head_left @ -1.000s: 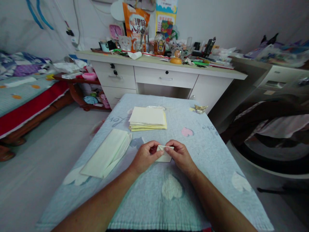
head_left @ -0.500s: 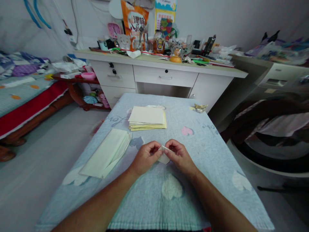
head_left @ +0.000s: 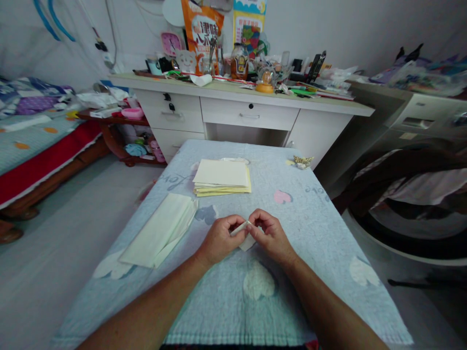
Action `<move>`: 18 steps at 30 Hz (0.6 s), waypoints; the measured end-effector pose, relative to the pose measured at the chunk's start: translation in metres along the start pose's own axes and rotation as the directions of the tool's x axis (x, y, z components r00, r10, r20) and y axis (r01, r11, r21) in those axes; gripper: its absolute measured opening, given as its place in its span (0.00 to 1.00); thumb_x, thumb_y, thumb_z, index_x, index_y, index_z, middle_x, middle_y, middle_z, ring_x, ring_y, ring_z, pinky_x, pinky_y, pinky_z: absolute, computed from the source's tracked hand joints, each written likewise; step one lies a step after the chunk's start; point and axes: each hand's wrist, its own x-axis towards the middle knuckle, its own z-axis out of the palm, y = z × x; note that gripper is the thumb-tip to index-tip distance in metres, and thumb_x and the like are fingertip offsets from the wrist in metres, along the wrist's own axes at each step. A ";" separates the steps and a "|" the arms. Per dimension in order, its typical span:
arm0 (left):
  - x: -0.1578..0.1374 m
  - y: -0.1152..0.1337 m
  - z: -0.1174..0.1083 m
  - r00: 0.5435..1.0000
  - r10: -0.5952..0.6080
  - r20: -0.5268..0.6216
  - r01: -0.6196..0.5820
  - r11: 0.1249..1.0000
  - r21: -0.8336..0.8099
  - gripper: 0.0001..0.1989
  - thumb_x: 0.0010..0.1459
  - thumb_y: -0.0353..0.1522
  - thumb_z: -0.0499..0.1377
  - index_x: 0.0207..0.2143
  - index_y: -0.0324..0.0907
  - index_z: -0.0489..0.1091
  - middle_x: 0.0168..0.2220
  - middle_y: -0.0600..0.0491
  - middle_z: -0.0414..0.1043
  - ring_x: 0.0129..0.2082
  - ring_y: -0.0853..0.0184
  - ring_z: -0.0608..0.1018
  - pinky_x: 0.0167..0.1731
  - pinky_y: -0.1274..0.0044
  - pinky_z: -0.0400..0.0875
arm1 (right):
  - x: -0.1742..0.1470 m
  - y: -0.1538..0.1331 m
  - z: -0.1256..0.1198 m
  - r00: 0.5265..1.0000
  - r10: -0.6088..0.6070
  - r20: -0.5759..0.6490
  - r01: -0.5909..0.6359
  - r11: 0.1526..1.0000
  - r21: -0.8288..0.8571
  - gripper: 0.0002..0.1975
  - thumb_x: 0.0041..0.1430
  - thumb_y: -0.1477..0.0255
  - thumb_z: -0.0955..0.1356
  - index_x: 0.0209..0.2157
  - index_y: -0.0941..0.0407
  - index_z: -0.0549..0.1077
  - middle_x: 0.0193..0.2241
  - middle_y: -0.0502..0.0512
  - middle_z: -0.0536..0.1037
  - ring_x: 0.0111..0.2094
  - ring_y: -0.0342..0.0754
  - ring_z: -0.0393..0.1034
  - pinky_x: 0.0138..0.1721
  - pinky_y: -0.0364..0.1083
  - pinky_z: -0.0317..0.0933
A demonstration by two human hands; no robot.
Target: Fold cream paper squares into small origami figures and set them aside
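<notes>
Item one: a small folded piece of pale paper (head_left: 249, 243), held just above the near middle of the table, between two bare hands. Left hand (head_left: 221, 239): thumb and fingers pinched on the paper's left part. Right hand (head_left: 273, 236): thumb and fingertips pinched at its upper edge, close beside the left thumb. From where I stand I cannot tell whether the two thumbs touch; the palms are apart.

Item two: a stack of paper sheets (head_left: 221, 171), cream on top with yellow edges beneath, lying flat beyond the hands.

Item three: a long, flat bundle of pale paper (head_left: 155, 234), set aslant to the left of the hands, one long side loosely layered.

Item four: a blue tablecloth (head_left: 310, 296) with white and pink hearts, under all of these.

Item five: a small yellow-and-black patterned object (head_left: 303, 161) at the far right corner, too small for me to identify.

Surroundings: beyond the table, a white desk (head_left: 251, 116) bearing an orange snack bag (head_left: 202, 36), a pink clock (head_left: 170, 44) and a glass jar (head_left: 239, 63); on the right, a front-loading washing machine (head_left: 421, 119).
</notes>
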 end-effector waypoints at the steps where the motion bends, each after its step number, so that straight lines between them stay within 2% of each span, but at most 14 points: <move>1: 0.000 0.000 0.000 1.000 0.009 0.000 -0.009 1.000 0.017 0.09 0.56 0.35 0.58 0.29 0.37 0.70 0.24 0.57 0.66 0.26 0.72 0.67 0.27 0.81 0.61 | 0.000 0.000 0.000 1.000 0.000 0.002 0.000 1.000 -0.007 0.07 0.57 0.68 0.68 0.29 0.56 0.68 0.24 0.47 0.66 0.27 0.41 0.59 0.31 0.41 0.55; 8: -0.001 -0.001 -0.001 0.999 0.044 0.017 -0.045 0.997 0.062 0.13 0.58 0.39 0.57 0.29 0.38 0.71 0.25 0.55 0.68 0.27 0.71 0.69 0.28 0.80 0.61 | 0.000 -0.002 0.000 0.999 -0.028 0.015 0.028 0.999 -0.036 0.06 0.57 0.69 0.67 0.29 0.56 0.68 0.25 0.47 0.66 0.28 0.42 0.60 0.31 0.42 0.55; 15: -0.002 0.001 0.000 0.994 0.106 0.016 -0.107 0.974 0.199 0.12 0.59 0.38 0.56 0.28 0.39 0.72 0.25 0.55 0.70 0.27 0.71 0.70 0.29 0.80 0.62 | 0.000 -0.002 -0.001 0.997 -0.074 0.014 0.074 0.996 -0.050 0.05 0.58 0.71 0.67 0.29 0.56 0.68 0.26 0.48 0.66 0.29 0.42 0.61 0.33 0.42 0.56; 18: -0.002 0.002 -0.001 0.994 0.103 0.018 -0.105 0.977 0.186 0.13 0.59 0.39 0.57 0.29 0.39 0.72 0.26 0.55 0.70 0.28 0.70 0.70 0.30 0.80 0.62 | -0.001 -0.002 -0.002 0.996 -0.084 0.014 0.085 0.995 -0.043 0.06 0.58 0.70 0.66 0.29 0.56 0.68 0.26 0.48 0.66 0.29 0.43 0.61 0.33 0.43 0.56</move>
